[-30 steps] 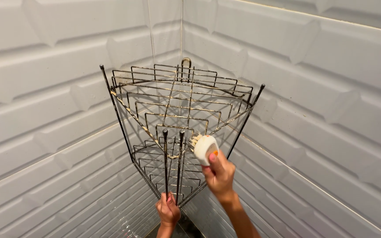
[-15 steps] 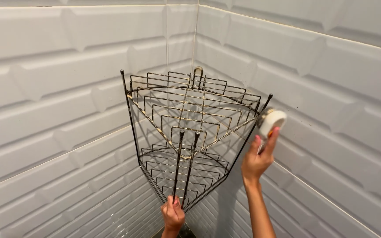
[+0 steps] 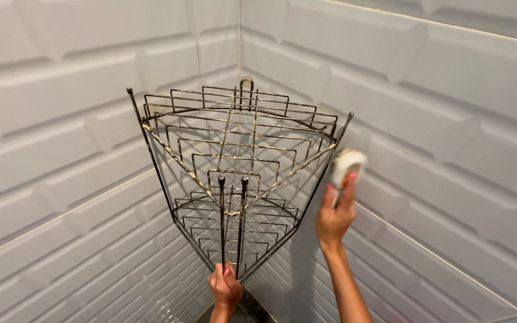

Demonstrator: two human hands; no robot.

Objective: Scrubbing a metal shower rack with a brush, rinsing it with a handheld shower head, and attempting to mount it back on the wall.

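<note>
Right hand (image 3: 333, 216) gripping round white scrub brush (image 3: 346, 165) at 3 o'clock of rusty dark wire corner rack (image 3: 234, 155); left hand (image 3: 225, 287) clenched on front posts at 6 o'clock. Risk: bristles snagging wire, rack slipping.

Hidden and cut-off parts

The dark rusty wire corner rack (image 3: 234, 173) runs below the picture's bottom edge behind the left hand (image 3: 225, 287); the round white scrubbing brush's (image 3: 346, 165) bristles face away, unseen; both forearms are cropped.

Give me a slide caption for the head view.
Left hand grips wire rack in tiled corner; right hand holds brush at its side.
</note>
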